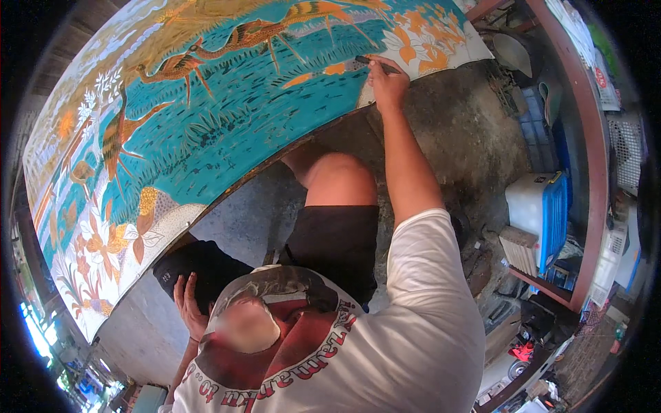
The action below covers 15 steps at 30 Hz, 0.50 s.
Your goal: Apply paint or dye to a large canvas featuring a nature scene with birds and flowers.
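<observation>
A large painted panel point(227, 141) spreads across the upper left, with teal water, long-necked orange-brown birds and white and gold flowers. My right hand point(390, 84) is at its right part, fingers closed around a slim black pen-shaped tool point(380, 65). The tool points left, its front end at the teal area beside a small orange patch; whether it touches the surface I cannot tell. My left hand point(192, 306) rests against the black cloth over my left leg point(200, 272), below the panel's lower edge. Its visible fingers lie stretched out and hold nothing.
On the right stands a reddish-brown frame point(597, 138). Beside it are a white bin with a blue side point(540, 213), a blue crate point(538, 127) and stacked light slabs point(518, 248). Stained concrete floor point(461, 131) lies beneath; assorted clutter fills the lower right.
</observation>
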Each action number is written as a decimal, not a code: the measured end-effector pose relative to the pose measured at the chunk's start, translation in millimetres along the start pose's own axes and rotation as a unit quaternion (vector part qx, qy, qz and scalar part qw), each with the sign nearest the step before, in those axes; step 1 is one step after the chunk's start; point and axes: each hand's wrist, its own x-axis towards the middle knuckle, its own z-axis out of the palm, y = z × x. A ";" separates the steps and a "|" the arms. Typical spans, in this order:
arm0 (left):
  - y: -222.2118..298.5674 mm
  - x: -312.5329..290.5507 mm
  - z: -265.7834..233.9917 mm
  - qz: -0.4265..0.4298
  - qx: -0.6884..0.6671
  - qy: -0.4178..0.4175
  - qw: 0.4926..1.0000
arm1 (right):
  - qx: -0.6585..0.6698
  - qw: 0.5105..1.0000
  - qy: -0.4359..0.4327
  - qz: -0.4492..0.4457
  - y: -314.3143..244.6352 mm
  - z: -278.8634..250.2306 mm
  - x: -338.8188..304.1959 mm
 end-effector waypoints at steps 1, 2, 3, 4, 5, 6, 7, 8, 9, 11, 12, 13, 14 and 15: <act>0.0 0.3 0.1 0.000 -0.006 0.001 1.000 | 0.004 1.000 -0.009 -0.012 1.1 0.3 0.4; 0.8 0.7 -0.2 -0.001 -0.006 0.001 1.000 | 0.009 1.000 -0.019 -0.022 0.9 1.6 -0.1; 1.8 1.1 -0.4 -0.004 -0.005 0.004 1.000 | 0.009 1.000 -0.020 -0.022 0.3 1.8 -0.3; 3.1 1.6 -0.7 -0.007 -0.003 0.007 1.000 | -0.009 1.000 -0.025 -0.011 -0.5 1.2 -0.3; 5.3 2.5 -1.7 -0.008 -0.003 0.007 1.000 | -0.027 0.999 -0.031 -0.001 -2.0 1.1 -0.6; 7.7 3.4 -3.0 -0.014 -0.004 0.006 1.000 | -0.027 0.999 -0.031 -0.001 -3.1 1.6 -1.2; 8.9 3.7 -3.6 -0.019 -0.006 0.004 1.000 | -0.014 1.000 -0.024 0.004 -4.2 2.3 -1.9; 8.3 3.3 -3.5 -0.020 -0.006 0.005 1.000 | -0.001 1.000 -0.017 0.008 -4.6 2.7 -1.8; 6.8 2.6 -3.3 -0.021 -0.002 0.001 1.000 | -0.001 1.000 -0.018 0.008 -5.1 3.0 -1.7; 6.8 2.6 -3.2 -0.022 0.001 -0.002 1.000 | -0.013 0.999 -0.032 0.005 -4.4 2.1 -1.4; 8.0 3.2 -3.5 -0.023 -0.002 0.000 1.000 | -0.014 0.999 -0.032 0.005 -3.4 1.0 -0.8; 8.7 3.6 -3.5 -0.025 -0.005 0.002 1.000 | -0.024 0.999 -0.037 0.006 -2.5 0.0 0.1; 7.7 2.9 -3.1 -0.026 -0.005 0.003 1.000 | -0.034 0.998 -0.043 0.007 -3.5 1.0 -0.1; 5.8 1.9 -2.4 -0.019 -0.002 0.004 1.000 | -0.033 0.998 -0.044 0.007 -4.1 1.9 -1.2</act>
